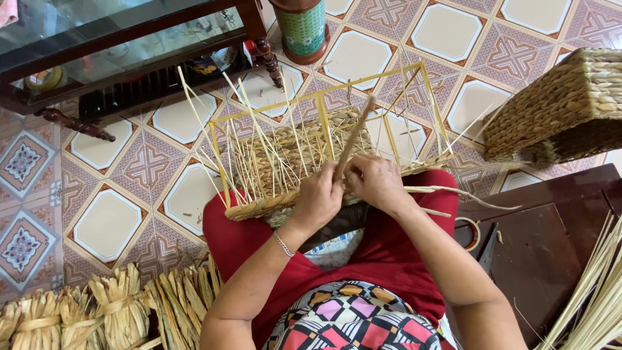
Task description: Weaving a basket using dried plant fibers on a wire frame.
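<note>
Over the red-trousered lap, the left hand [317, 198] and the right hand [376, 180] sat close together, knuckles almost touching, both working at the near rim of a half-woven basket [295, 159]. The left hand's fingers were pinched shut on a pale straw strand [353, 139] that rose toward one o'clock; the right hand was curled closed around the weaving at the rim, though exactly what its fingers gripped could not be told. A thin bracelet [283, 245] circled the left wrist. The basket lay across the knees, tilted away, its woven base built on a yellow wire frame [324, 97] whose bare bars stood out toward twelve o'clock, with loose straw ends bristling upward. From the right hand a long strand trailed toward three o'clock. Farther out at two o'clock stood a finished woven basket [564, 107] on the patterned tile floor [110, 220]. At four o'clock was a dark wooden stool [538, 253], with loose straw stalks [596, 291] beyond it. Tied straw bundles [97, 311] lay at eight o'clock, a dark glass-topped table [116, 45] at eleven.
</note>
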